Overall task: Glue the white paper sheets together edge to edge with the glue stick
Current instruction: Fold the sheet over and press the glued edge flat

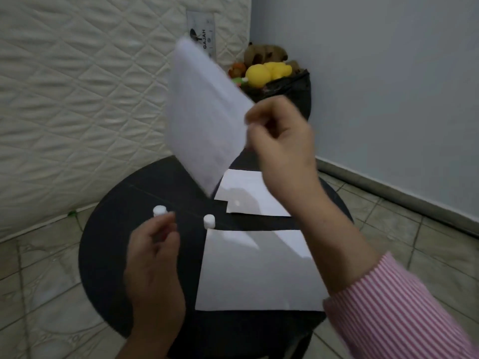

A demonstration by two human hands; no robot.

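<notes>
Nearest to the camera, the right forearm is crossing the picture in a pink-and-white striped sleeve (404,314). Under it a large white paper sheet (248,275) is lying flat on the round black table (108,244), close to the near edge.

On the left side, the left hand (155,265) is hovering over the table with its fingers curled together. They are pinching a white glue stick (159,211), and only the top of the stick is showing above the fingertips. Just beside it, to the right, a small white cap (209,221) is standing upright on the table, touching the far left corner of the large sheet or sitting just next to it; I cannot tell which.

A little farther, two smaller white sheets (246,193) are lying flat and overlapping each other, apart from the large sheet, with a dark strip of table between them.

Above them, the right hand (282,141) is lifted in the air. Its thumb and fingers are closed on the right edge of another white sheet (204,120), which is hanging tilted and is blurred.

Behind the table, a quilted white mattress (77,86) is leaning at the left. In the corner, a black bag (290,89) is holding soft toys, one of them a yellow toy (259,73), against the grey wall (388,73). The floor is tiled.
</notes>
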